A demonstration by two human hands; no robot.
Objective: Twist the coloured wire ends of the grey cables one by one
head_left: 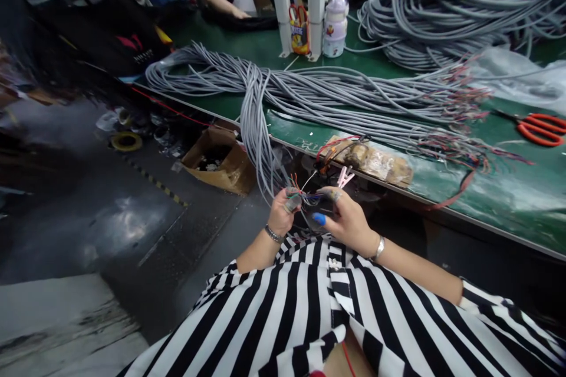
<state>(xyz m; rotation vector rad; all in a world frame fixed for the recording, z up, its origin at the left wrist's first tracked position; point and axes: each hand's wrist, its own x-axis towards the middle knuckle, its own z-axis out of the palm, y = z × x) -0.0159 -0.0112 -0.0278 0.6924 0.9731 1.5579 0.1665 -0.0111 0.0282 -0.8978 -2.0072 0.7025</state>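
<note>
My left hand (283, 212) is closed on the stripped end of a grey cable, with thin coloured wires (305, 197) fanning out between the hands. Wrappings cover some of its fingertips. My right hand (351, 224) is beside it, thumb and index finger apart; a blue cover sits on the thumb tip. The right index finger is against the dark wire ends, and its other fingers are partly hidden. Grey cables (255, 112) drape over the table edge towards my left hand. Just above my right hand, a pink clip (345, 177) is at the table edge.
Bundled grey cables (336, 91) with stripped ends lie along the green table (522, 206). Red-handled scissors (540, 128) lie right. A taped block (375, 162) is at the edge. Beyond are a bottle (336, 26), a large cable coil (464, 0) and another person. Below stands a cardboard box (241, 179).
</note>
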